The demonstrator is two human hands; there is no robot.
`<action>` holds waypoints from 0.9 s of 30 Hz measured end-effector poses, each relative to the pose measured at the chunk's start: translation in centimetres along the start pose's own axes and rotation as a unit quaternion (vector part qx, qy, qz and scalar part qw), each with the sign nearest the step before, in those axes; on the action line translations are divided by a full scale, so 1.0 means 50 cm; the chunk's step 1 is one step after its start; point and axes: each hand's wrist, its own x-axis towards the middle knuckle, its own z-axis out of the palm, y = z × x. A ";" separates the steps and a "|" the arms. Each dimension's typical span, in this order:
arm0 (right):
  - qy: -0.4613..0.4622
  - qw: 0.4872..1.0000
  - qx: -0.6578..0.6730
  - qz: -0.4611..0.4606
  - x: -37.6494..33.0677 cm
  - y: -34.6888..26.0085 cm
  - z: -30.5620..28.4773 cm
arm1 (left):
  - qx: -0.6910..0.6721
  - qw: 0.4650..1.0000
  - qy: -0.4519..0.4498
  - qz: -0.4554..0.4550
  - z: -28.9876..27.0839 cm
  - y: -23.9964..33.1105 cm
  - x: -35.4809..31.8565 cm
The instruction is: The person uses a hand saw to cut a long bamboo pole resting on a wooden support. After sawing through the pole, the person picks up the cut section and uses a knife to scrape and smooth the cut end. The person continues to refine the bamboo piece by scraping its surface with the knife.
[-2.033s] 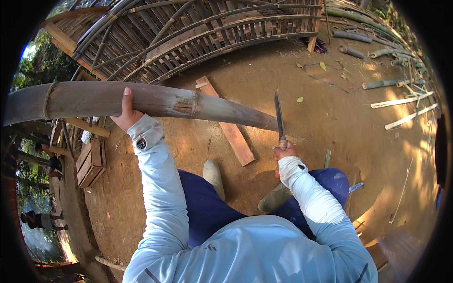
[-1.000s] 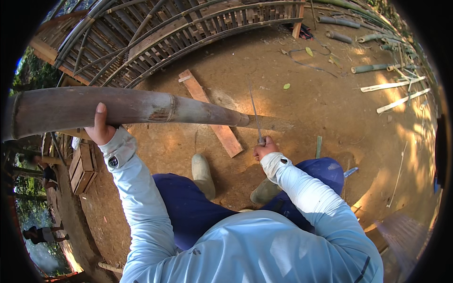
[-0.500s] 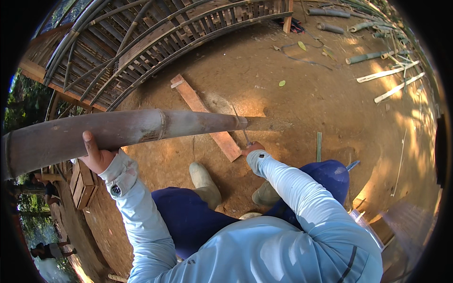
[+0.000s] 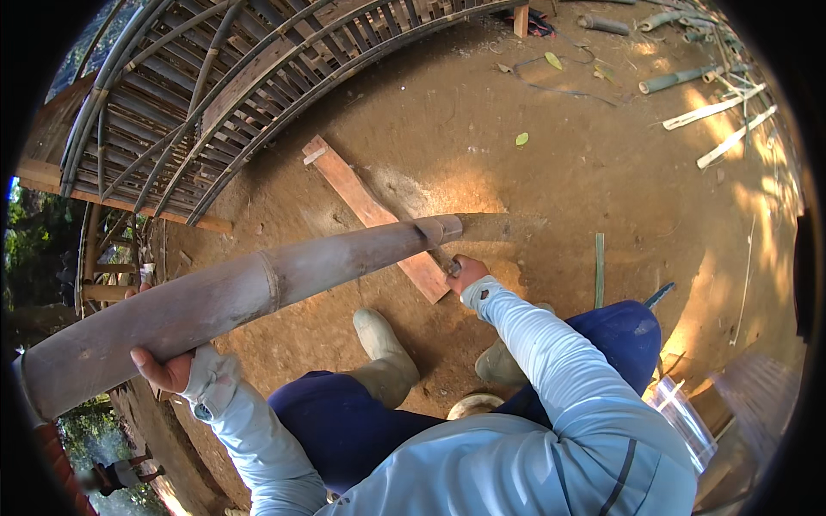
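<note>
A thick brown bamboo pole [image 4: 215, 297] slants across the view, its large end at the left and its narrow end near the middle. Close to the large end, my left hand [image 4: 168, 370] grips it, thumb on the near side and fingertips showing past the far side. My right hand [image 4: 469, 273] is closed just below the narrow end, around a thin-bladed hand tool [image 4: 453, 267]. Most of that blade is hidden behind the bamboo, so its exact kind cannot be made out. Beneath the pole a reddish wooden plank [image 4: 353, 193] lies on the dirt.
A slatted bamboo structure [image 4: 232, 103] stands at the upper left. Cut bamboo lengths [image 4: 675, 80] and pale split strips [image 4: 714, 112] lie at the upper right. A green strip [image 4: 600, 271] is beside my knee. A distant person [image 4: 116, 475] is at the lower left.
The large end of the bamboo has dropped toward me with my left hand, so the pole slants more. The tool's blade, earlier seen crossing the narrow end, is now mostly hidden.
</note>
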 end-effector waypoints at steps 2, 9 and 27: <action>0.065 0.997 0.041 -0.032 0.012 0.009 0.039 | -0.002 1.000 -0.012 0.017 -0.007 -0.006 0.006; 0.016 1.000 0.014 -0.012 0.021 0.027 0.003 | 0.023 0.994 -0.075 0.074 -0.017 -0.014 0.023; 0.009 0.999 0.030 0.039 0.027 0.061 0.016 | -0.094 0.990 -0.103 0.004 -0.030 -0.002 -0.003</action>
